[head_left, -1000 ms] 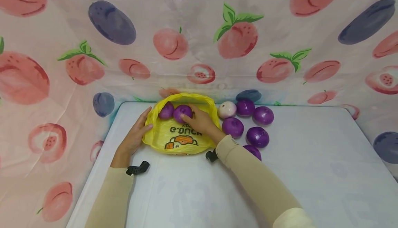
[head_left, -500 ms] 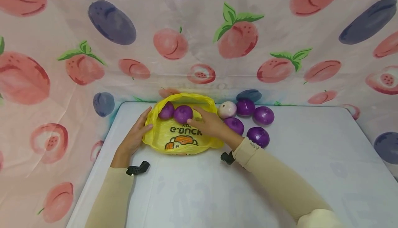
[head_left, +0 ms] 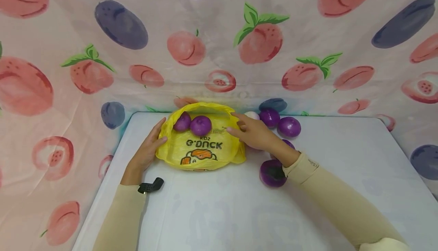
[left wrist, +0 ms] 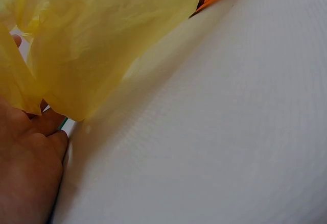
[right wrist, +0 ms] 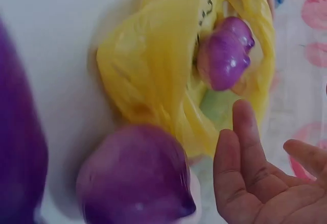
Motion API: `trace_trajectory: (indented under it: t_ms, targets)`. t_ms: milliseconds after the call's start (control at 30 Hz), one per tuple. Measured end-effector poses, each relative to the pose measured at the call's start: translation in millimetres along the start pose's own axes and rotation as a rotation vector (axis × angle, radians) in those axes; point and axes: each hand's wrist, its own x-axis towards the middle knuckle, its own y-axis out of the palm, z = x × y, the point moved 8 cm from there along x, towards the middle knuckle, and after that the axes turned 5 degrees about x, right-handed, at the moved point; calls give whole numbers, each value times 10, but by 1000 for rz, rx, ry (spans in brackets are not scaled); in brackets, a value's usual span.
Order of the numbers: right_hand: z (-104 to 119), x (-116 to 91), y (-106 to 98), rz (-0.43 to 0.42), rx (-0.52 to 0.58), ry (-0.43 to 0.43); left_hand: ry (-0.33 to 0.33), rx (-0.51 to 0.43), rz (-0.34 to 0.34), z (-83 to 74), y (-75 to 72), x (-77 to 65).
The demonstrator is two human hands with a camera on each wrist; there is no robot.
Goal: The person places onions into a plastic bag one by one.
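Observation:
A yellow plastic bag (head_left: 174, 148) with a cartoon print lies with its mouth spread. Inside it sit two purple onions (head_left: 200, 125), side by side near the back. My left hand (head_left: 149, 148) rests against the bag's left side, fingers extended along the outside and thumb by the rim. Just over the right rim is my right hand (head_left: 253, 131), fingers loosely extended and holding nothing. In the right wrist view another purple onion (right wrist: 135, 178) lies between that hand and the bag. A white onion (head_left: 252, 115) is partly hidden behind the right hand.
More purple onions (head_left: 289, 126) lie right of the bag, some partly covered by my right hand and wrist. One purple onion (head_left: 266, 175) is under the right wrist's black camera. A fruit-printed cloth (head_left: 219, 45) hangs behind the white table (head_left: 191, 213).
My right hand has let go of the second onion in the bag and moved right, out over the rim toward the loose onions. The left hand has stayed in place.

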Motion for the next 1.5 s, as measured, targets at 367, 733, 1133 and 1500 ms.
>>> trace_trajectory:
  t_ms: [367, 733, 1133, 1500]
  targets:
    - [-140, -240, -416, -120, -10, 28, 6, -2, 3, -8, 12, -6]
    - [-266, -495, -724, -178, -8, 8, 13, -10, 7, -18, 13, -20]
    - [-459, -665, -997, -321, -86, -44, 31, -17, 17, -43, 28, -32]
    - [-870, -660, -1150, -376, -97, 46, 42, -20, 23, -59, 35, -39]
